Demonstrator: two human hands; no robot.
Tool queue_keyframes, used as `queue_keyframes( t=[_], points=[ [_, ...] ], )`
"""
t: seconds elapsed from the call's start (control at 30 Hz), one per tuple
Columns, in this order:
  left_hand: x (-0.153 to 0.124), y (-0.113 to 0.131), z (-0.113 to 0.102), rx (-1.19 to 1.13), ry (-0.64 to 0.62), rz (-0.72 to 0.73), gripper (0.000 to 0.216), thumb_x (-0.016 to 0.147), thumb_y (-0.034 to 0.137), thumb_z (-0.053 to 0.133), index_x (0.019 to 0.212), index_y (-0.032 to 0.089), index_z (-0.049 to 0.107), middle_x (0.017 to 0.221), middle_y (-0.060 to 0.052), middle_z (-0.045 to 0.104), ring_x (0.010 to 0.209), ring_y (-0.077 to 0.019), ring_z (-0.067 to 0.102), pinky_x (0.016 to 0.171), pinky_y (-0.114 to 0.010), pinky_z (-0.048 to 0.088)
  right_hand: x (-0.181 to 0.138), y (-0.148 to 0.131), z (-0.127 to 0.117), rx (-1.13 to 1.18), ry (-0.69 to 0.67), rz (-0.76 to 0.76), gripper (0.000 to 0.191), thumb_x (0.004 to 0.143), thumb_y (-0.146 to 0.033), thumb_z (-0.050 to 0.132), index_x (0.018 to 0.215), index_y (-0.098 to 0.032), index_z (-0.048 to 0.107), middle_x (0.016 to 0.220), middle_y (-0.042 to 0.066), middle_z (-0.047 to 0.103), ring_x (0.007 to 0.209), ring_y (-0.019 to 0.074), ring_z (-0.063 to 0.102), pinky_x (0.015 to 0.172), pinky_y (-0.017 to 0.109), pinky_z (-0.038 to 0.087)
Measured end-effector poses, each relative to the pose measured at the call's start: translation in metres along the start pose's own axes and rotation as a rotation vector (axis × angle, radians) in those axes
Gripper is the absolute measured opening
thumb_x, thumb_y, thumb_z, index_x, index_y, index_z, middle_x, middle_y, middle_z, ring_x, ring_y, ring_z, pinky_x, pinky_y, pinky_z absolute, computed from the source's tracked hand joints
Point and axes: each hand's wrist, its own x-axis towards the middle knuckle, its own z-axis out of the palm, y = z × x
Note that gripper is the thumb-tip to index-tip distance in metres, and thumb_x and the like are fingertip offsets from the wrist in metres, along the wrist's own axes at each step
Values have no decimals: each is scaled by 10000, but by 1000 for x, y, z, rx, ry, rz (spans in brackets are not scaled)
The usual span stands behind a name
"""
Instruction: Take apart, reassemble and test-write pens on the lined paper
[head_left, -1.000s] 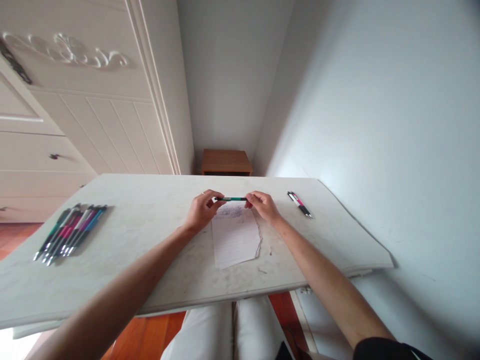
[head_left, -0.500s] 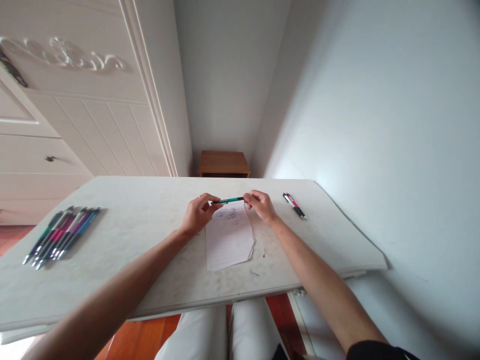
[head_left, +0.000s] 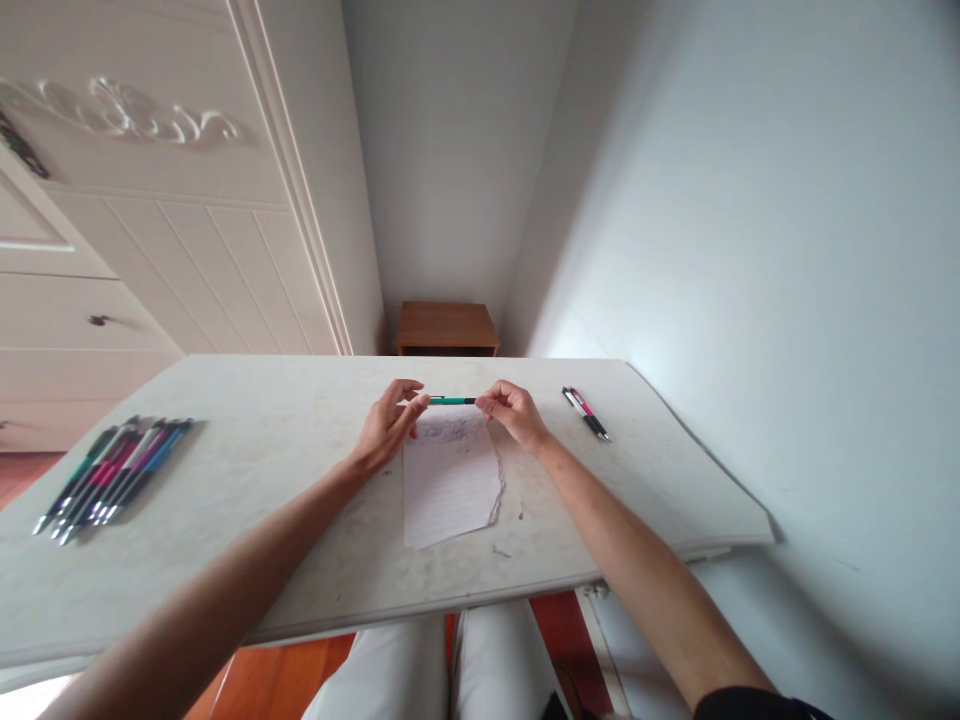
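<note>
A green ballpoint pen [head_left: 450, 401] with a black grip is level above the top of a sheet of paper, stretched between my hands. At its clip end is my left hand [head_left: 390, 420], thumb against the end and the index finger raised just above it. My right hand [head_left: 517, 412] pinches the black grip end, fingers curled in; the tip is hidden. Below lies the lined paper [head_left: 450, 490], torn along its right side, with dense scribbles near the top.
Several pens [head_left: 112, 475] in mixed colours lie side by side on the white table [head_left: 300, 560] at the left. Two pens [head_left: 586, 412], one pink and one pale, lie right of my right hand. A wall [head_left: 787, 300] borders the table's right side; a small wooden cabinet [head_left: 448, 322] stands behind.
The pen has turned from slightly slanted to level and shifted a little left. My left index finger has lifted, and its grip has slid to the pen's very end.
</note>
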Motion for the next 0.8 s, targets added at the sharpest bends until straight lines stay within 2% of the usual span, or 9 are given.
queue_keyframes(
  t=[0.07,0.17,0.27,0.37,0.47,0.57,0.63,0.7,0.8],
  points=[
    [0,0,1,3,0,-4,523,799,536,661,1167,187,531,972,-43,648,499,-83,559,464,-221,444,1,1,-1,13,17,7,442,668,-596,772,711,-200,580,604,-23,597,578,134,556,598,279,458],
    [0,1,2,62,4,-6,444,783,499,684,1074,178,589,775,5,637,458,-81,516,452,-212,415,2,2,-1,21,28,14,444,667,-596,772,724,-198,585,604,-24,595,578,130,553,596,274,456],
    [0,4,1,83,-1,-9,348,845,513,603,865,166,615,647,16,609,450,-85,510,476,-214,417,2,3,0,19,17,20,454,658,-605,774,736,-195,594,617,-21,601,584,129,558,598,275,462],
    [-1,6,0,96,-16,-13,463,913,558,481,681,166,562,591,0,597,459,-89,519,489,-213,413,2,4,1,17,-3,15,462,655,-610,774,744,-191,600,640,-14,610,594,131,569,605,279,472],
    [-3,5,-1,95,-36,-61,553,921,615,423,616,168,538,519,-7,561,441,-101,512,464,-216,402,1,2,1,5,-5,6,465,655,-617,770,745,-192,604,640,-12,610,601,137,574,611,285,478],
    [-2,2,-1,52,-51,-70,544,921,627,411,730,152,597,599,-30,618,440,-101,514,449,-219,407,0,1,0,4,2,15,463,652,-619,770,733,-194,604,619,-16,602,592,136,562,611,284,472],
    [-2,2,-1,4,-48,-33,484,908,605,465,944,148,619,743,-44,664,465,-96,534,455,-219,425,0,1,-1,9,13,18,454,656,-610,773,729,-194,605,611,-19,597,586,133,552,615,283,466],
    [-1,1,-1,-31,-34,-7,499,854,575,581,1137,164,568,885,-53,670,491,-91,551,455,-217,438,0,1,-1,8,28,18,446,661,-604,773,726,-196,606,610,-20,595,583,133,546,612,282,458],
    [-1,0,1,-12,0,6,558,765,518,705,1186,185,551,993,-60,659,496,-79,546,443,-211,433,1,2,-2,-5,48,21,445,668,-610,765,721,-197,607,603,-20,591,580,134,542,601,279,445]
  ],
)
